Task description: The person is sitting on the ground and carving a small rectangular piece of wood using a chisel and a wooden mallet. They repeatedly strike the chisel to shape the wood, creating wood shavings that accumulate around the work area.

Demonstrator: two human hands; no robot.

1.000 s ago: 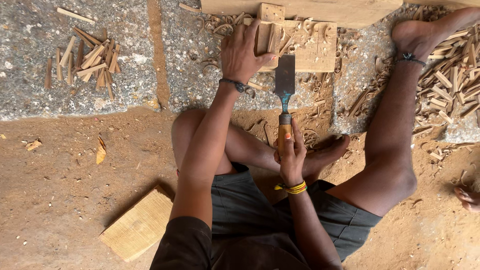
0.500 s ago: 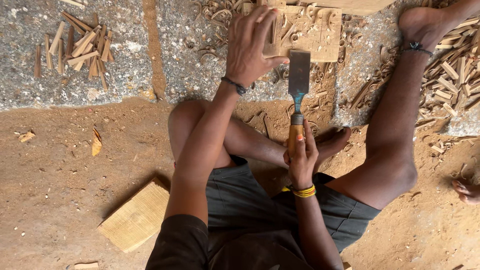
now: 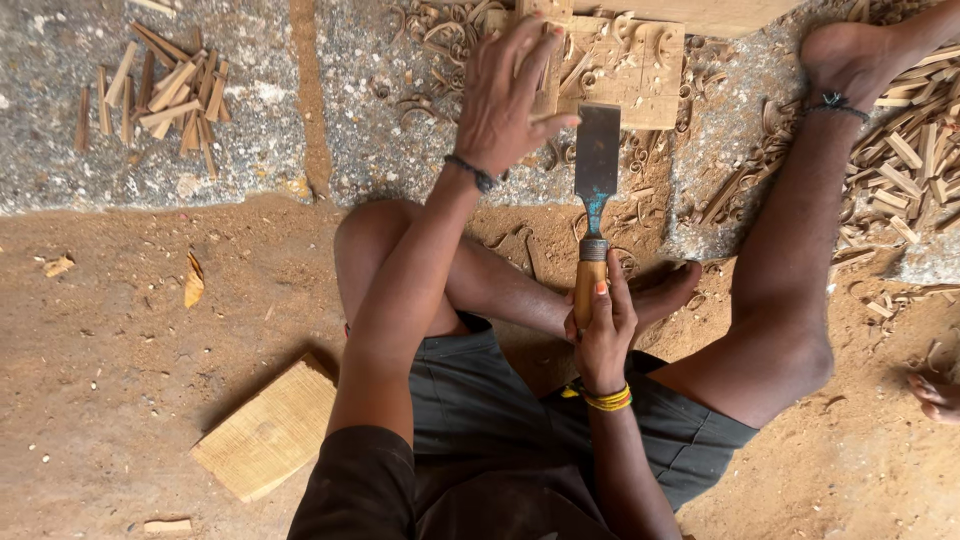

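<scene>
I sit on the ground with a flat wooden workpiece [image 3: 640, 75] in front of me at the top centre. My left hand [image 3: 510, 95] grips a small upright wooden piece [image 3: 545, 60] standing on that board. My right hand [image 3: 600, 335] is closed around the wooden handle of a broad flat chisel [image 3: 597, 165], whose dark blade points up at the board's near edge, just right of my left hand. A dark band is on my left wrist and yellow bangles on my right.
Curled shavings [image 3: 430, 40] lie around the board. Heaps of split wood sticks sit at the top left [image 3: 160, 90] and at the right [image 3: 900, 160]. A square wood block [image 3: 265, 430] lies on the dirt at lower left. My right leg stretches toward the top right.
The chisel has moved up so its blade tip now meets the board's near edge. My left hand has shifted slightly on the small piece. The view has drifted a little.
</scene>
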